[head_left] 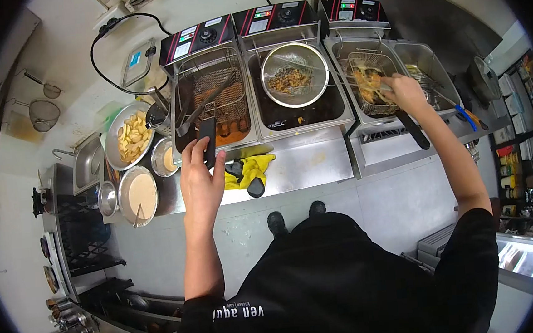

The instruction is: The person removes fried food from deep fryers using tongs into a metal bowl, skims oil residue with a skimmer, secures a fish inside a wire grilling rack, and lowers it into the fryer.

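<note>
Kitchen floor (370, 205) is pale and smooth. Steel counter (313, 163) runs along the front, fryers behind it. Left fryer (200, 37): mesh basket (203, 84) sits low over brownish oil. Middle fryer (275, 19): round metal bowl (316, 61) on top, holding dark and golden-brown bits (291, 80). Right fryer (354, 12): wire basket (364, 57) in the left of two tanks, long dark grip (414, 131) pointing toward the person. Fried pieces (368, 78) lie inside it, orange-brown, uneven, with paler patches; too small for finer texture.

Left hand (202, 173) is wrapped around a black handle (210, 133) at the left fryer's front edge, thumb one side, fingers the other. Right hand (403, 93) is above the wire basket, fingers curled together beside the fried pieces. Thin metal rods (344, 74) run near it; can't tell what it pinches.
</note>
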The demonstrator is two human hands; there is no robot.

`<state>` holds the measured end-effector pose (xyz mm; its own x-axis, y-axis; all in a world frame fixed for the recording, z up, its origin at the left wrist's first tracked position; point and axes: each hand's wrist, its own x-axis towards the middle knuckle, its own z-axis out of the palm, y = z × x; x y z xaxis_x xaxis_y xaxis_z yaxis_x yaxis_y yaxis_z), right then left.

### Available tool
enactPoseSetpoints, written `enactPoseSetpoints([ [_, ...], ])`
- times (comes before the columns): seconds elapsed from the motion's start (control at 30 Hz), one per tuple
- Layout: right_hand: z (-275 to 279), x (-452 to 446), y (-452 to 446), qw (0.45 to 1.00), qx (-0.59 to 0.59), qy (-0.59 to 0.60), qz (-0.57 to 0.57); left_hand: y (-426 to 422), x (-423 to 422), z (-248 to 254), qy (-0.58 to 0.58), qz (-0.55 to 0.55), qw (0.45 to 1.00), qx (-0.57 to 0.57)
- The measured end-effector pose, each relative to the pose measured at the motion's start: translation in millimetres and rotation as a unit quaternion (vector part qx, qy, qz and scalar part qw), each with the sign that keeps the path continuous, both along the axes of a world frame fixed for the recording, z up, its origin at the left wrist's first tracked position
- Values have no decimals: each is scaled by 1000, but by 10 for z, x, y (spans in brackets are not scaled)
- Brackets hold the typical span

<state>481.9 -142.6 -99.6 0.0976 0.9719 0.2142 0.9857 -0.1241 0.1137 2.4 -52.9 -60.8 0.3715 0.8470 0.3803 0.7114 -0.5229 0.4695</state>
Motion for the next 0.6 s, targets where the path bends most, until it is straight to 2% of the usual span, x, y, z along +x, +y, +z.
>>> enactPoseSetpoints([
  [0.17, 125, -11, 141, 998, -7, -45, 33, -10, -11, -22, -1, 5, 1000, 0],
  [0.27, 232, 78, 168, 996, -65, -26, 64, -5, -24, -44, -1, 4, 1000, 4],
  [0.33, 274, 182, 179, 991, -115, 33, 67, -10, -18, -52, -3, 4, 1000, 1],
  [0.37, 361, 132, 156, 988, -135, 76, 29, -16, -13, -40, -7, 4, 1000, -6],
  [0.4, 348, 154, 142, 988, -134, 74, 30, -9, -10, -31, -13, 4, 1000, -10],
  [0.47, 296, 246, 95, 976, -154, 149, -33, 0, -23, -55, -16, 3, 1000, -5],
  [0.6, 272, 306, -33, 964, -152, 214, -33, 3, -12, -53, -20, 1, 1000, 2],
])
